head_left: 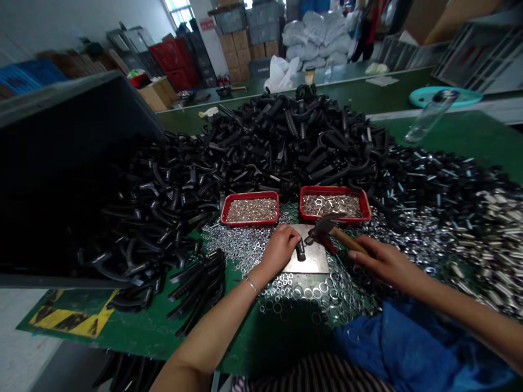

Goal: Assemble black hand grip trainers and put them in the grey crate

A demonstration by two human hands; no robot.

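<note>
My left hand (281, 245) is closed on a small black plastic part (300, 250), steadying it on a square metal plate (312, 260). In my right hand (373, 260) is a claw hammer (345, 238), gripped by its wooden handle. The hammer's head is over the plate's right side, a little to the right of the black part. A tool with red handles (329, 245) lies partly hidden beneath the hammer. Behind the plate stand two red trays: the left tray (250, 222) holds tiny metal pieces, the right tray (335, 189) small metal pins or rings.
A large heap of black handle-like parts (286, 141) rises behind the trays. Metal rings (322, 291) cover the green table around the plate. Metal sleeves (498, 239) and black-headed bolts (441, 174) are piled at right. A tipped dark crate (73, 179) spills parts at left.
</note>
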